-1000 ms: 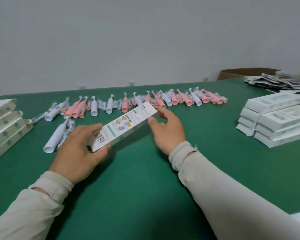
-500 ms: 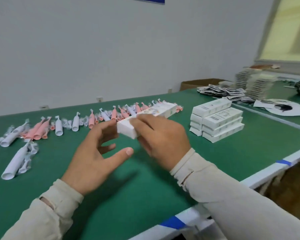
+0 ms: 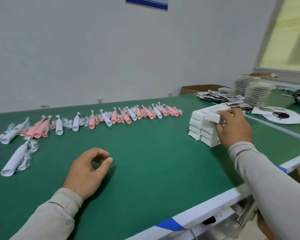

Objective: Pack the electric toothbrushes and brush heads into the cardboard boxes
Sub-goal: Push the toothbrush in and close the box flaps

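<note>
Packed box (image 3: 212, 116) just moved from both hands onto the box stack (image 3: 200, 130), right hand (image 3: 232, 127) still gripping it, left hand (image 3: 88, 168) freed, loosely curled over tabletop (image 3: 145, 161); next toothbrush (image 3: 14, 161).

free: green table (image 3: 145, 153) centre | blocked: toothbrush row (image 3: 111, 116) behind, box stack (image 3: 203, 134) right

Long beige sleeves (image 3: 270, 184), ribbed cuffs, bare hands
</note>
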